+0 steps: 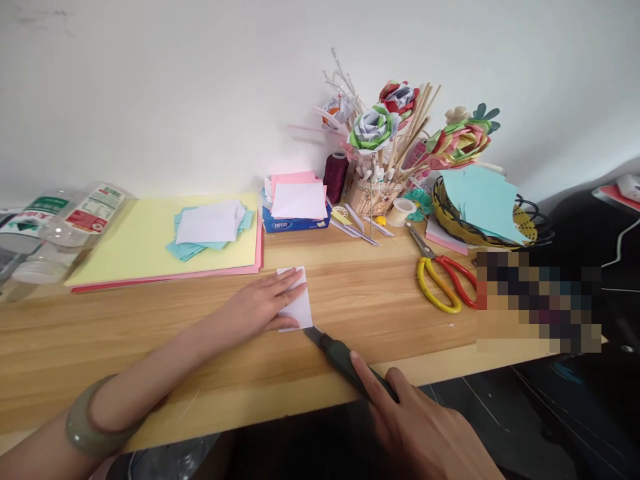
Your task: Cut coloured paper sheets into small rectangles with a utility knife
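Observation:
A small white sheet of paper [299, 308] lies on the wooden table [360, 280]. Flat on top of it rests my left hand [275, 300], fingers spread, a ring on one of them. My right hand [405, 407] is wrapped round the dark handle of a utility knife [345, 363], index finger stretched along it. The knife's blade points up and left, its tip at the paper's lower right corner. Whether the tip touches the paper I cannot tell.
Scissors [445, 277] with yellow and red handles lie to the right. Behind stand a blue tissue box [295, 221] topped with paper, paper flowers [375, 127] and a basket [445, 217] with turquoise sheets. Yellow sheets [135, 233] and plastic bottles [90, 213] are at left.

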Motion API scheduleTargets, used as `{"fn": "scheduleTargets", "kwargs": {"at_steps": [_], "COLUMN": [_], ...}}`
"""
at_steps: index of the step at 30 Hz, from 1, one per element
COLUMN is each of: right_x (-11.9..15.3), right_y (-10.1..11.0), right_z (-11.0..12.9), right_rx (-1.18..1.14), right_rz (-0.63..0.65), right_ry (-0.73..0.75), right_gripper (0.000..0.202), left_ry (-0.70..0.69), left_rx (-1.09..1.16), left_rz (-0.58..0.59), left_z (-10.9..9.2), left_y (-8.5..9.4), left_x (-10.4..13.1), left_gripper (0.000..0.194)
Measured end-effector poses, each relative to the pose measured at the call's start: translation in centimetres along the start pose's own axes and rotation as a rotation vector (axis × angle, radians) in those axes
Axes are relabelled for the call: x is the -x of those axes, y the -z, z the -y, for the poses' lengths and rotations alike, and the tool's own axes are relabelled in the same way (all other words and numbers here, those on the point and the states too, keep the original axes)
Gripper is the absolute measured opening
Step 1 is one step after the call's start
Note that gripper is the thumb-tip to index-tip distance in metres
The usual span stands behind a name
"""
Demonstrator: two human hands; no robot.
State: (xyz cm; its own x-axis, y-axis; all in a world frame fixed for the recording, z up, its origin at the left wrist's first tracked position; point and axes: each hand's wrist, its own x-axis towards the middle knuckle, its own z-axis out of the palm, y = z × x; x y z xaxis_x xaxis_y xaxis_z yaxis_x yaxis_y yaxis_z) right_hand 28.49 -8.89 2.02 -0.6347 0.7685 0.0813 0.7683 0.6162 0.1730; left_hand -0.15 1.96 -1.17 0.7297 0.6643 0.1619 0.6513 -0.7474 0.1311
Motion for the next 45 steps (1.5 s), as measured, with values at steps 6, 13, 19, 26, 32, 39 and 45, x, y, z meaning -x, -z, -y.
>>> {"fn": "scheduleTargets", "kwargs": {"at_steps": [6,13,19,26,32,39,45], "right_x": [-0.3,-0.2,-1.5,-2.3,-2.9,-3.8,-5.0], "right_y": [0.0,-0.4,-0.7,-0.5,-0.3,-0.6,-0.2], "right_z": [0.0,0.0,0.2,0.0,-0.1,-0.3,-0.6], "right_rx": [-0.011,0.015,0.042,0.05,0.046,0.048,0.088], "right_rz": [0.028,0.011,-0.059,-0.1,-0.1,-0.074,-0.087], "right_ry": [-0.011,-0.035,-0.065,-0.069,-0.05,-0.071,-0.065], "right_gripper": [0.058,0.061,0.061,0.062,0.065,0.059,0.053], "left_ry": [-0.014,-0.013,-0.004,0.008,0.045,0.026,-0.002], "left_rx": [-0.048,-0.042,-0.045,-0.031,-0.031,-0.054,-0.058], "left_rz": [0.008,0.02,0.032,0.038,0.071,0.066,0.022], "left_z": [0.0,-0.1,0.0,0.0,-0.1,-0.1,-0.1], "left_y": [0.1,0.3,0.3,0.1,0.4,0.2,0.2], "left_x": [-0.1,-0.1,-0.2,-0.1,-0.2,-0.2,-0.3], "left_gripper": [0.061,0.062,0.062,0.063,0.071,0.072,0.071]}}
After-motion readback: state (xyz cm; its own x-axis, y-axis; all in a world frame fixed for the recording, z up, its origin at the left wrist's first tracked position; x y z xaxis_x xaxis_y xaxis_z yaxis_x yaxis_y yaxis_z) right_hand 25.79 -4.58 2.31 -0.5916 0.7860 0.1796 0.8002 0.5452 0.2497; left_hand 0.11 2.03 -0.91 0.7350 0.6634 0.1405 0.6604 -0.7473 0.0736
